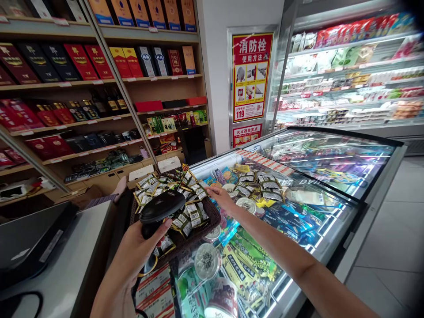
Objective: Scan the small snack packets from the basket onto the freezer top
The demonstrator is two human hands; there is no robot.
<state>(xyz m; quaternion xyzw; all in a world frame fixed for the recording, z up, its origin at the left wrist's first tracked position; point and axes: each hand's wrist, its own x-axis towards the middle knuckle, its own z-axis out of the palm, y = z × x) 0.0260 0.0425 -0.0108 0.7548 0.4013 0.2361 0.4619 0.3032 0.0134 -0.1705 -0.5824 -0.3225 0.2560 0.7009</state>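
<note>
- My left hand (132, 254) is clenched around a black scanner (158, 211), its head held over the near edge of a dark basket (212, 219).
- The basket sits on the glass lid of a chest freezer (361, 212) and is heaped with small packets (188, 203).
- My right hand (221, 197) reaches over the far rim of the basket, fingers loose and resting on the packets, gripping nothing that I can make out.
- More packets (261, 185) lie scattered on the glass just beyond it.
- Shelves of boxed goods (82, 62) stand to my left, a red notice (251, 75) ahead.
</note>
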